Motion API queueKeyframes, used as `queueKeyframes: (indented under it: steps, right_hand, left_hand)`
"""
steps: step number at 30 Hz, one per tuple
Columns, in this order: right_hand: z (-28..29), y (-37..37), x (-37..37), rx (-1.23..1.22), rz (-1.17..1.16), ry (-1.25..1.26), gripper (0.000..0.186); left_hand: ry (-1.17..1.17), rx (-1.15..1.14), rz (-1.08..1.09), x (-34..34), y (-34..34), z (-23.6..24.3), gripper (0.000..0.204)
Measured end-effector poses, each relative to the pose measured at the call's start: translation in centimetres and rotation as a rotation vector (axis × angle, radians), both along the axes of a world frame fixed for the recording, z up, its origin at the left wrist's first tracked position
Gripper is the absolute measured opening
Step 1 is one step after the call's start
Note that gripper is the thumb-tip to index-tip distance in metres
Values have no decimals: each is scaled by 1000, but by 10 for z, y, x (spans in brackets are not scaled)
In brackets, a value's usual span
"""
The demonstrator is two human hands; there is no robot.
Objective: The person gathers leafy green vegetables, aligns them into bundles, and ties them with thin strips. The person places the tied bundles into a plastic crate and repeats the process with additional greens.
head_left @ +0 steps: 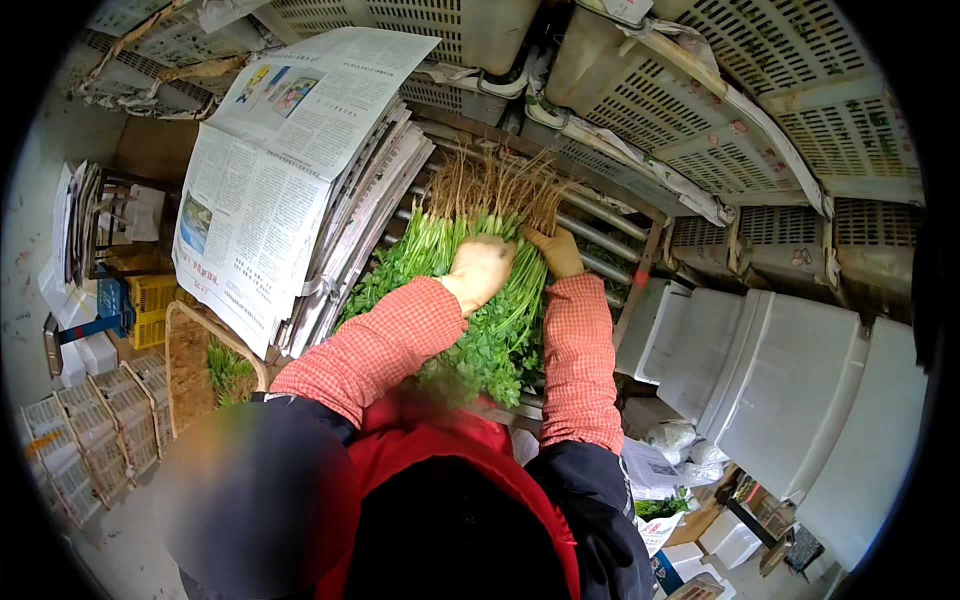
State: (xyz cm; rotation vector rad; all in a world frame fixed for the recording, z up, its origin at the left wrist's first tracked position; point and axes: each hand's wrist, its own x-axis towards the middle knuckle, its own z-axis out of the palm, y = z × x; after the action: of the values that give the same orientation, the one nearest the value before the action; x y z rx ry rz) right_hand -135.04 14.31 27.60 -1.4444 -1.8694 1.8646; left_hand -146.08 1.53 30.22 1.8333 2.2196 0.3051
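A thick spread of coriander-like greens (505,345) lies in front of me on a rack of metal bars, brown roots at the far end and leaves toward my body. My left hand (482,268) is closed on the pale stems at the middle, just below the roots. At the right edge of the greens, my right hand (556,250) curls round the stems close to the roots; its fingertips are partly hidden. Both forearms wear red checked sleeves.
A tall stack of newspapers (265,190) rises left of the greens. Perforated plastic crates (690,130) line the far side. White foam boxes (785,390) stand at the right. A wooden-rimmed container (190,365) with greens and a yellow crate (150,310) are at the left.
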Motion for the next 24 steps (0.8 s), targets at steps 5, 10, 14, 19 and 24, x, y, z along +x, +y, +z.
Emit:
queueKeyframes:
  steps: [5, 10, 14, 19, 24]
  right_hand:
    - [7, -10, -1, 81, -169, -63, 25]
    - [-14, -14, -13, 121, -237, 126, 29]
    - [-21, -2, -29, -42, -158, 286, 37]
    - [8, -6, -22, -208, -206, 265, 30]
    - [13, -16, -13, -66, -250, 313, 23]
  left_hand:
    - [-79, 107, 40, -22, -15, -8, 21]
    - [-99, 198, 24, -27, -27, 1, 16]
    - [-186, 357, 64, -23, -31, 1, 13]
    - [-454, 328, 496, -26, -36, 11, 20]
    - [-264, -82, 430, -32, -3, 30, 26]
